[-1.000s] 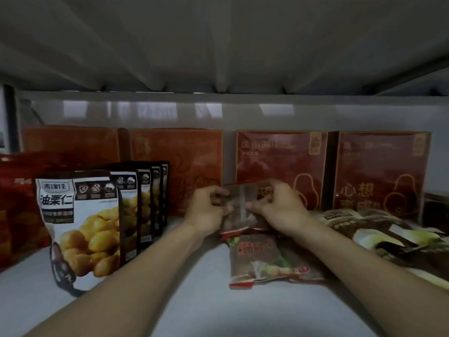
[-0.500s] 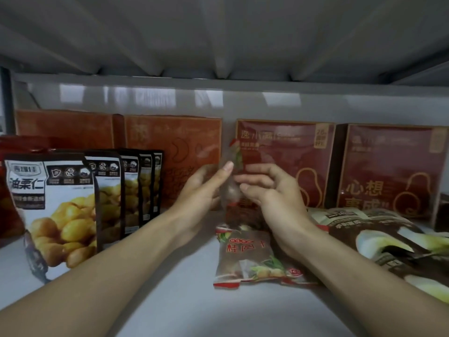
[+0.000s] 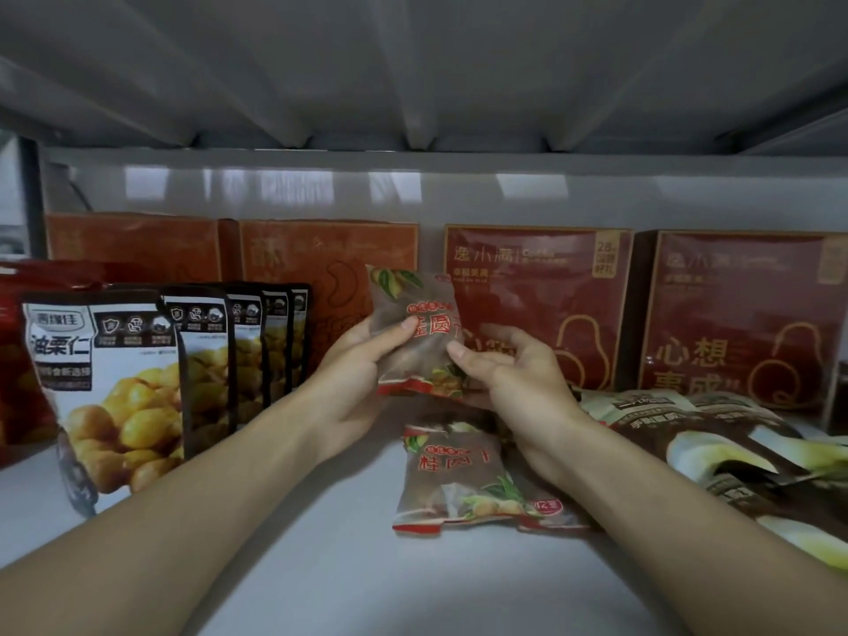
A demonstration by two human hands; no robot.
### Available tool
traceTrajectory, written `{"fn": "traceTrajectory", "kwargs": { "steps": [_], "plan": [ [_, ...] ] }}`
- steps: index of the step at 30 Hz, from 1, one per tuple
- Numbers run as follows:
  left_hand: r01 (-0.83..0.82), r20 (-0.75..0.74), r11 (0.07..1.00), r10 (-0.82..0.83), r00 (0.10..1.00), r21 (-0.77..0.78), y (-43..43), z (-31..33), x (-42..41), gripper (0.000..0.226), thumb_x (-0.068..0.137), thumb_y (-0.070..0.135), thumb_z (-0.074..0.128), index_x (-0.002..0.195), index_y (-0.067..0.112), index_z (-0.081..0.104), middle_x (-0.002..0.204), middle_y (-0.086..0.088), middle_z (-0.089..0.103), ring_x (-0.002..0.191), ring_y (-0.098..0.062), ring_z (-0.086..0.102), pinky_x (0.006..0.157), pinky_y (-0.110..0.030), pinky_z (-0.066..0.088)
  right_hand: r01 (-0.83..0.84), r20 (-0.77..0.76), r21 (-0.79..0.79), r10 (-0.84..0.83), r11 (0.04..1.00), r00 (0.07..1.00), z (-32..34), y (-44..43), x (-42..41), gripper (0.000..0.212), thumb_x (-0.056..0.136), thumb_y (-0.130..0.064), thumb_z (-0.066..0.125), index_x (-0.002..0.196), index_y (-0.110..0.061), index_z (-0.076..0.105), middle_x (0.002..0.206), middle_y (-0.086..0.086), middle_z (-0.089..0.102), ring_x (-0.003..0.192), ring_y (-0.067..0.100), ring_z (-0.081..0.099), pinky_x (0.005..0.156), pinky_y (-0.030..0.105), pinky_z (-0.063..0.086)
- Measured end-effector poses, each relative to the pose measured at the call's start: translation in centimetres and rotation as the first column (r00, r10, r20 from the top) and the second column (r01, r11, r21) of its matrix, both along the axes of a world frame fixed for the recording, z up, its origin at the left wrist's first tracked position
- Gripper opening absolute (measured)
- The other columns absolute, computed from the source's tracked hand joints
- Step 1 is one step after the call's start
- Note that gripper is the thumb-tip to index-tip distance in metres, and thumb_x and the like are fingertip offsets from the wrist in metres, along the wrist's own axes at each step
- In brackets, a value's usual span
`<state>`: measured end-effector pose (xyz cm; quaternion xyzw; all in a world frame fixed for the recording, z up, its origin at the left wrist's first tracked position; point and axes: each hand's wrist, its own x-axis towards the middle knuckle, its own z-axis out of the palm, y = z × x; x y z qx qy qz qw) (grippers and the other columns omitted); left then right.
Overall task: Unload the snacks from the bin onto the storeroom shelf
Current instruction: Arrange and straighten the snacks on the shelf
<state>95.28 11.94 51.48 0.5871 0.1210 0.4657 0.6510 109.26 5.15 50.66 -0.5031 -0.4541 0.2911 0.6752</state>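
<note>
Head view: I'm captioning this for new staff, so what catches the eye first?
The left hand and right hand hold a brown snack packet upright at centre; a matching packet lies flat on the shelf in front of it. A row of chestnut pouches stands at left, and red boxes line the back.

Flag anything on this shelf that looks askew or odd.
The green-and-brown packets on the right lie in a loose, overlapping heap, unlike the chestnut pouches standing in a neat row. A longan packet lies flat on the shelf; the left hand and right hand hold a second longan packet. Nothing looks spilled.
</note>
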Motion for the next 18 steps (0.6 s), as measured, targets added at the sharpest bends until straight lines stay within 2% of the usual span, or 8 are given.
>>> {"fn": "traceTrajectory", "kwargs": {
  "steps": [3,5,7,9,10,12,13,18],
  "plan": [
    [-0.061,-0.005,0.997,0.061,0.998,0.037,-0.09,-0.15,0.19,0.031,0.094,0.02,0.058,0.125,0.014,0.063,0.113,-0.009,0.073,0.104,-0.025,0.07,0.092,-0.037,0.054,-0.013,-0.019,0.034,0.014,0.999,1.0,0.19,-0.22,-0.02,0.059,0.085,-0.017,0.077,0.136,-0.009,0.049,0.089,0.002,0.078,0.094,0.019,0.073,0.097,0.044,0.054],
    [-0.107,0.02,0.992,0.105,0.994,0.067,-0.12,-0.41,0.38,0.04,0.082,0.023,0.068,0.12,0.012,0.063,0.108,-0.008,0.075,0.096,-0.022,0.073,0.079,-0.03,0.059,0.015,0.028,0.025,-0.016,1.0,0.999,0.06,-0.2,0.04,0.056,0.084,-0.013,0.078,0.134,-0.009,0.052,0.088,0.002,0.075,0.09,0.018,0.073,0.093,0.039,0.056],
    [-0.128,0.023,0.987,0.126,0.992,0.096,-0.19,-0.58,0.4,0.048,0.072,0.02,0.075,0.118,0.009,0.061,0.105,-0.009,0.075,0.093,-0.024,0.074,0.073,-0.029,0.06,0.036,0.084,0.011,-0.036,0.999,0.996,-0.17,-0.1,0.07,0.062,0.082,-0.011,0.079,0.137,-0.011,0.052,0.09,0.002,0.07,0.089,0.019,0.073,0.09,0.037,0.057],
    [-0.135,0.009,0.984,0.135,0.991,0.116,-0.16,-0.62,0.4,0.048,0.072,0.013,0.077,0.116,0.008,0.06,0.103,-0.011,0.075,0.092,-0.028,0.074,0.072,-0.033,0.062,0.025,0.109,0.004,-0.025,1.0,0.994,-0.19,-0.07,0.1,0.069,0.08,-0.009,0.08,0.142,-0.014,0.048,0.096,0.004,0.07,0.088,0.019,0.073,0.086,0.034,0.058],
    [-0.147,0.002,0.982,0.148,0.989,0.119,-0.07,-0.67,0.42,0.045,0.074,0.011,0.077,0.115,0.008,0.06,0.102,-0.012,0.075,0.09,-0.03,0.074,0.073,-0.035,0.062,0.005,0.103,0.001,-0.005,1.0,0.995,-0.12,-0.1,0.12,0.071,0.08,-0.007,0.08,0.142,-0.016,0.047,0.098,0.005,0.072,0.087,0.017,0.074,0.079,0.03,0.059],
    [-0.195,-0.021,0.971,0.2,0.98,0.135,0.19,-0.74,0.42,0.038,0.081,0.008,0.074,0.116,0.008,0.061,0.1,-0.013,0.075,0.09,-0.033,0.074,0.079,-0.043,0.06,-0.047,0.074,-0.001,0.047,0.999,0.996,0.11,-0.28,0.13,0.072,0.079,-0.002,0.079,0.142,-0.016,0.047,0.097,0.006,0.076,0.08,0.014,0.075,0.065,0.021,0.056],
    [-0.218,-0.038,0.964,0.226,0.973,0.153,0.36,-0.78,0.4,0.035,0.084,0.008,0.073,0.117,0.008,0.061,0.1,-0.013,0.075,0.09,-0.033,0.073,0.082,-0.046,0.058,-0.064,0.073,-0.005,0.064,0.998,0.995,0.19,-0.32,0.17,0.072,0.079,0.0,0.079,0.142,-0.016,0.048,0.095,0.006,0.077,0.079,0.014,0.075,0.064,0.02,0.056],
    [-0.206,-0.081,0.949,0.231,0.97,0.238,0.79,-0.79,0.22,0.028,0.091,0.01,0.066,0.119,0.009,0.062,0.101,-0.011,0.076,0.092,-0.027,0.073,0.08,-0.037,0.059,-0.067,0.109,-0.018,0.068,0.998,0.992,0.25,-0.39,0.36,0.067,0.078,0.0,0.08,0.137,-0.014,0.052,0.093,0.008,0.077,0.084,0.02,0.075,0.078,0.029,0.059]
  ]
}}
